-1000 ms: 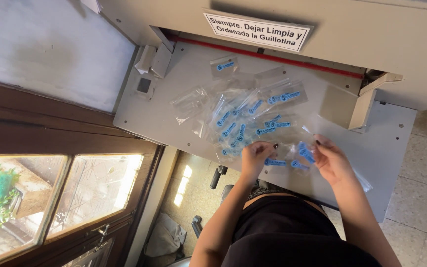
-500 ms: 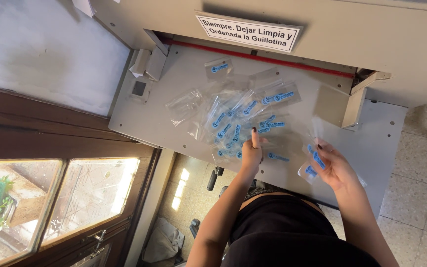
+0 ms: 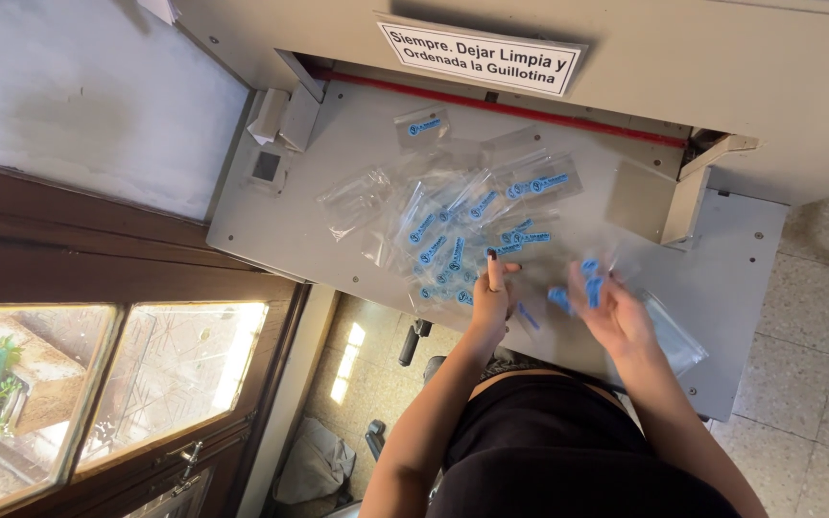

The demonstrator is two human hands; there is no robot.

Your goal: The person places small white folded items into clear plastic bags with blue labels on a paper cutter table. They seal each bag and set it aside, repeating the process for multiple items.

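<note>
So I'm standing at the near edge of the grey metal table of the paper cutter [image 3: 357, 144], sorting through a heap of small clear plastic zip bags with blue round labels [image 3: 453, 235]. The heap sits around the middle of the table, spreading toward the red strip [image 3: 510, 107] along the far edge, with one bag off on its own [image 3: 421, 126] close to that strip and a couple of unlabelled clear ones [image 3: 352, 199] toward the left edge.

My left hand [image 3: 493, 293] is down on the near side of the heap, one finger stretched out and pressing on a bag, the rest loosely curled, so it's pinning or sliding rather than gripping. My right hand [image 3: 609, 312] is a bit blurred; it looks closed on a few of the labelled bags [image 3: 582, 283], fanned between the fingers, just above the near edge to the right of the heap. Another clear bag [image 3: 674, 336] lies just beside it toward the near right corner.

My read: I'm mid-gather, pulling bags off the heap one at a time and stacking them in the right hand. Next bit needs a careful slide with that left finger, since these things are slippery and cling to each other, so it's easy to drag two at once.
</note>
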